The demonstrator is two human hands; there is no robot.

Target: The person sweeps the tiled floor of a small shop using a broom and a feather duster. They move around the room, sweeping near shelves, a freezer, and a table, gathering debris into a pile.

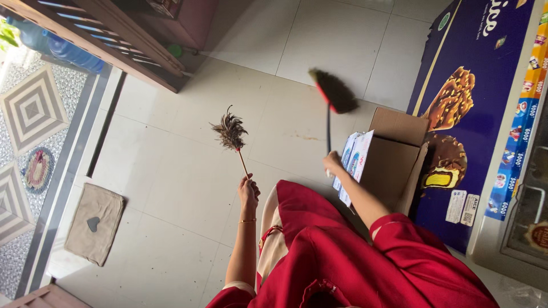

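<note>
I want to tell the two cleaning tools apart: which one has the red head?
The broom in the right hand; the feather duster in the left hand is brown.

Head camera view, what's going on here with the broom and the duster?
A person in red clothes stands on a pale tiled floor, one tool in each hand. The left hand holds a feather duster by its thin stick, feathers pointing away. The right hand holds the dark handle of a broom, whose bristle head is out over the tiles. An open cardboard box sits beside a blue freezer cabinet, and a beige mat lies near the doorway.
</note>
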